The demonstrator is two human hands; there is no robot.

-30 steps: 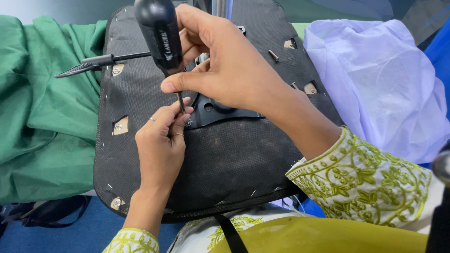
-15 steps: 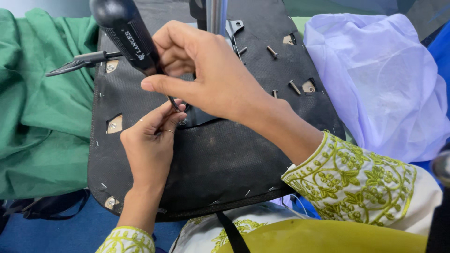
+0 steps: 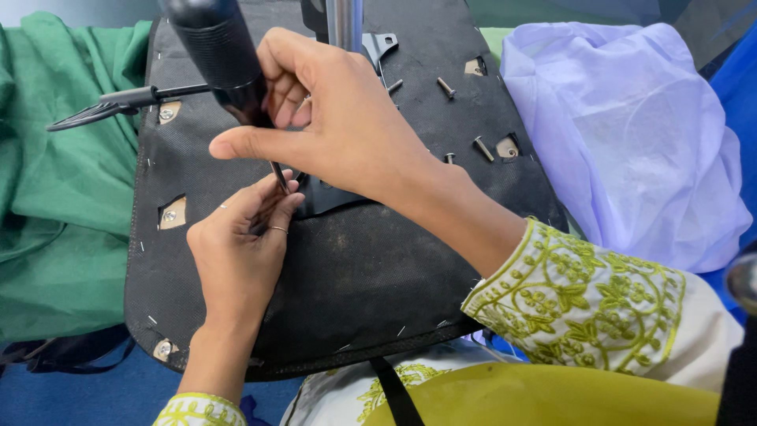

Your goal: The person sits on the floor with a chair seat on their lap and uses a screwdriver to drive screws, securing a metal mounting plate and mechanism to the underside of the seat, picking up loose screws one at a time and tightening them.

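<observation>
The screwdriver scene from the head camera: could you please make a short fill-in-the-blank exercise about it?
1. The right hand grips the screwdriver by its ____ handle.
2. The left hand pinches the screwdriver's metal ____ at its fingertips.
3. The black seat base lies between a green cloth and a pale ____ cloth.
4. Several loose ____ lie on the seat base.

Missing words: black; shaft; purple; screws
</observation>
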